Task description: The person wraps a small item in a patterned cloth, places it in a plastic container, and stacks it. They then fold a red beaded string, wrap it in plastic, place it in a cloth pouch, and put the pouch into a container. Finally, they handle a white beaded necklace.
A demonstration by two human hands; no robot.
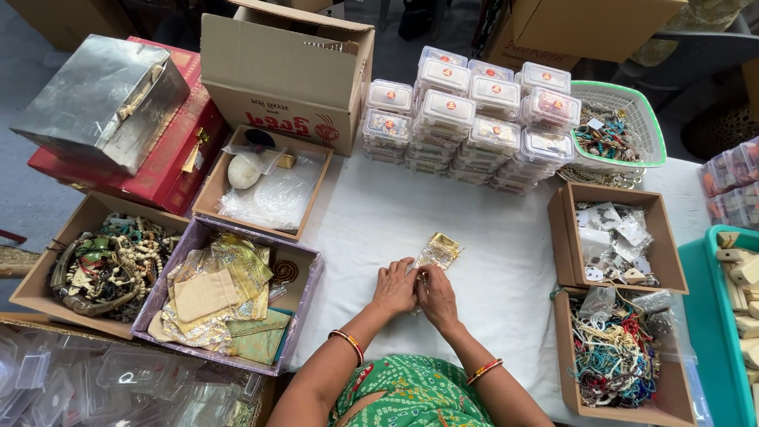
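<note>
1. Green patterned cloth (419,395) on the person's lap lies nearest the camera, and both forearms, with red-and-gold bangles, reach from it toward twelve o'clock over the white table cover (490,261).
2. Left hand (395,289) and right hand (437,296) meet knuckle to knuckle at the middle of the cover. Their fingers curl inward and pinch the lower edge of a small shiny gold fabric pouch (439,251), seemingly to keep its mouth steady; what lies under the fingertips is hidden.
3. That pouch lies flat on the cover at one o'clock of the hands, touching them. It looks thin, crinkled, glossy and yellow-gold, with a darker band near the top.
4. At nine o'clock a lilac cardboard box (304,296) holds more gold and cream pouches, close to the left hand for easy reach.
5. At three o'clock two brown cardboard boxes hold tangled bead strings (613,352) and small white packets (613,237).
6. At twelve o'clock stand stacked clear plastic lidded cases (470,122), well apart from the hands.
</note>
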